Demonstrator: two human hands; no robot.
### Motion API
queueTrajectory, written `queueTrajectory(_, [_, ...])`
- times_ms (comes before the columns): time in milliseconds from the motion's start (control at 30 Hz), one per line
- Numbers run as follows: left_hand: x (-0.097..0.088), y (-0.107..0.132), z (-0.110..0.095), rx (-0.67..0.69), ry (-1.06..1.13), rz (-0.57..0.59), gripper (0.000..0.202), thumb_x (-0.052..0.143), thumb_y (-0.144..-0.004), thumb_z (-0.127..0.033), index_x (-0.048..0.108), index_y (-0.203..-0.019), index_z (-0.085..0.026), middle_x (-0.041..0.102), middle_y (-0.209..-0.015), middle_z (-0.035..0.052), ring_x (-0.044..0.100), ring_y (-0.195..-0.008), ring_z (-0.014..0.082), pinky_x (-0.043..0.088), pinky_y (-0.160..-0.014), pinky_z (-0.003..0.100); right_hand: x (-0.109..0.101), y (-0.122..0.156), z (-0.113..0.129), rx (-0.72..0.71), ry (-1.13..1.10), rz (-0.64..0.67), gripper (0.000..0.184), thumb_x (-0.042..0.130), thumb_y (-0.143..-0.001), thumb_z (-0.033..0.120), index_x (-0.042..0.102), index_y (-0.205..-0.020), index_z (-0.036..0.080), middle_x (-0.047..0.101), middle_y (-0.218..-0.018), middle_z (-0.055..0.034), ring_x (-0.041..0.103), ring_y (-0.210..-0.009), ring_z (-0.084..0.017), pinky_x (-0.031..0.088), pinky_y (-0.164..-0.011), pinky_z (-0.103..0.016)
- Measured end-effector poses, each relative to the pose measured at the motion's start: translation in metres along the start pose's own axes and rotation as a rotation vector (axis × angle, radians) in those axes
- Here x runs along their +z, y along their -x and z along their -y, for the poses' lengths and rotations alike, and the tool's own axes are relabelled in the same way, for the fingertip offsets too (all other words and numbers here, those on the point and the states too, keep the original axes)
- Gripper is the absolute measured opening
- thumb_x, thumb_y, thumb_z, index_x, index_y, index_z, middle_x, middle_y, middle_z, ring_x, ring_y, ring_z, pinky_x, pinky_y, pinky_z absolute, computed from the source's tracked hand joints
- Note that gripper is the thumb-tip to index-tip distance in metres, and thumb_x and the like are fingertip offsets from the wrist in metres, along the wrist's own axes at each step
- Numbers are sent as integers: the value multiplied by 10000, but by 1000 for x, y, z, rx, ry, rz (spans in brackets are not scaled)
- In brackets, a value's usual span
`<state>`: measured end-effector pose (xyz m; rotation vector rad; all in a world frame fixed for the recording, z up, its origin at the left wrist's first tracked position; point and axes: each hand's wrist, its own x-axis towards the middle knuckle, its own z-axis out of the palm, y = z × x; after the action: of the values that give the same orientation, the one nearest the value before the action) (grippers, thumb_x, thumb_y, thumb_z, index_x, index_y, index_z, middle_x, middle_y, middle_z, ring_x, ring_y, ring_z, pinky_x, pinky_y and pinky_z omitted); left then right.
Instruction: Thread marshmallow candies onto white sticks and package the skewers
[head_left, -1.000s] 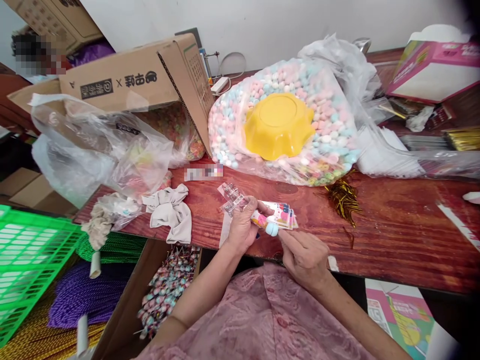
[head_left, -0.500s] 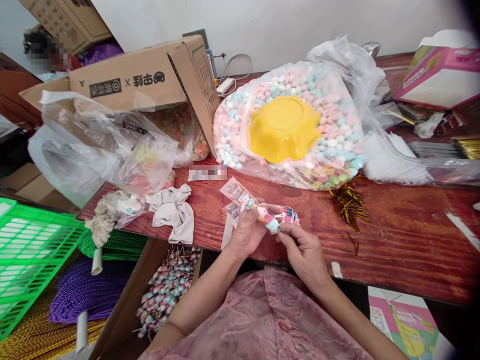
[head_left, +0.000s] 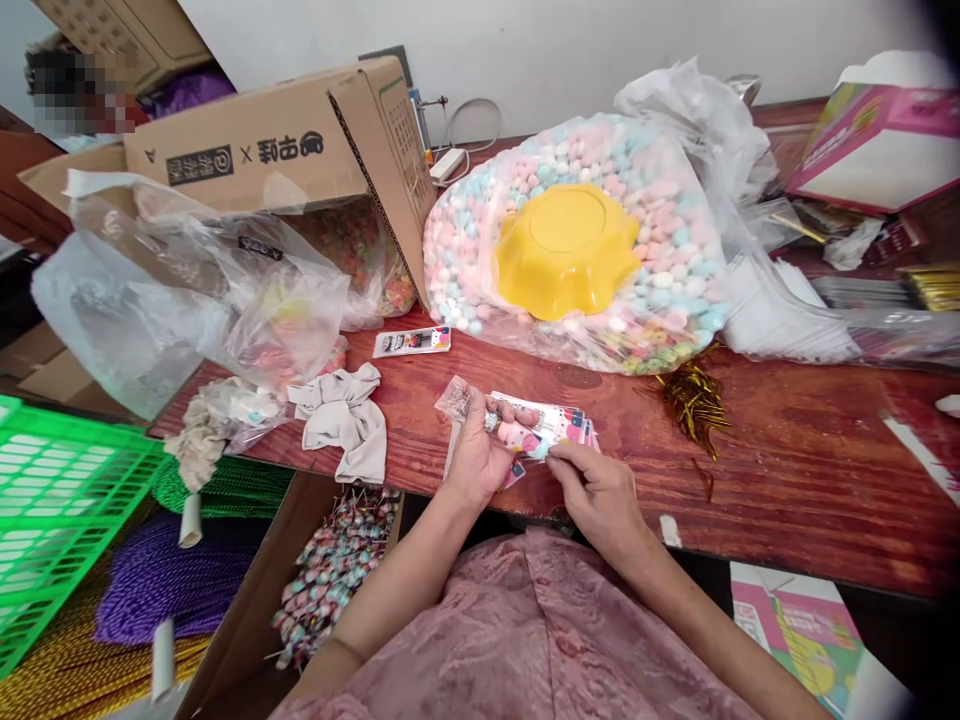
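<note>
Wooden table (head_left: 795,450) | apparent candy stick (head_left: 516,436) clasped in left hand (head_left: 480,458) | right hand (head_left: 598,492) pinching its end

You face a plain, pale wall (head_left: 540,60) behind a long worktop (head_left: 795,450) with reddish-brown wood grain and a slightly glossy surface.

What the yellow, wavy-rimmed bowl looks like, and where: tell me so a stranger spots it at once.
On the reddish wooden table, right of the brown cardboard box, bulges a large clear plastic bag of small pink, white and pale blue pieces. Over the pieces lies the glossy yellow bowl, upside down, round base up. Its single solid yellow sets it apart from those pastels.
</note>
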<state>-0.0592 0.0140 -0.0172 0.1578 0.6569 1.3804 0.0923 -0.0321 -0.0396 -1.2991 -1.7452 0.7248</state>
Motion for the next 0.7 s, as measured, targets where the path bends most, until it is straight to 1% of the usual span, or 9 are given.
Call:
queueTrajectory(67, [0, 1, 1, -7, 17, 11, 369, 681, -845, -491, 531, -711, -182, 560, -600, -48, 646, -610, 150, 550, -819, 379, 0, -3, 2, 132, -196, 81, 190, 539, -891, 255, 691, -801, 187, 667, -679, -10, 608, -627, -148, 471, -603, -242])
queueTrajectory(133, [-1, 3, 2, -18, -5, 47, 308, 746, -806, -428, 572, -768, -177, 595, -638, -41, 651, -630, 144, 547, -810, 355, 0, -4, 3, 183, -250, 120, 193, 538, -886, 259, 665, -766, 179, 629, -634, 3, 579, -599, -140, 452, -574, -234])
queueTrajectory(267, [-2, 8, 12, -59, -103, 159, 281, 850, -688, -247, 586, -733, -163, 612, -650, -37, 665, -673, 149, 535, -830, 325, 4, -1, 8, -73, 58, 13, 204, 474, -922, 195, 671, -874, 169, 679, -787, -44, 613, -680, -146, 465, -660, -252])
queueTrajectory(333, [-2, 10, 20, -88, -106, 178, 301, 847, -688, -251, 562, -656, -159, 588, -609, -39, 658, -666, 148, 529, -860, 328, 6, 1, 10, -233, 224, -8, 243, 437, -921, 149, 681, -918, 159, 685, -821, -74, 624, -698, -152, 467, -667, -254])
queueTrajectory(400, [0, 12, 25, -134, -103, 182, 306, 816, -732, -307, 572, -630, -153, 599, -607, -19, 659, -687, 156, 526, -887, 334, 6, 0, 11, -299, 285, -13, 259, 430, -911, 127, 687, -905, 160, 679, -800, -82, 624, -696, -156, 466, -655, -250])
queueTrajectory(467, [1, 12, 25, -183, -75, 188, 313, 767, -782, -397, 619, -678, -142, 647, -669, 21, 674, -751, 183, 526, -902, 355, 3, -2, 9, -241, 191, -30, 233, 453, -913, 147, 684, -880, 169, 680, -793, -65, 624, -699, -150, 473, -668, -247])
queueTrajectory(567, [3, 11, 13, -200, 12, 143, 373, 647, -863, -509, 660, -819, -139, 708, -838, 90, 690, -888, 238, 523, -915, 411, -7, -8, 2, 7, -85, 12, 185, 512, -906, 215, 652, -792, 177, 640, -704, -10, 580, -632, -128, 461, -623, -232])
queueTrajectory(633, [2, 8, 2, -160, 71, 69, 353, 566, -925, -481, 657, -851, -148, 711, -862, 96, 691, -914, 243, 520, -920, 432, -13, -9, -3, 142, -182, 99, 201, 531, -890, 243, 618, -722, 176, 573, -611, 17, 529, -570, -118, 425, -559, -223])
queueTrajectory(700, [0, 3, -8, -123, 101, -7, 363, 485, -978, -421, 645, -804, -146, 687, -772, 73, 694, -847, 225, 529, -900, 428, -15, -8, -7, 166, -146, 161, 212, 532, -888, 260, 607, -709, 176, 543, -578, 26, 507, -546, -117, 397, -535, -226])
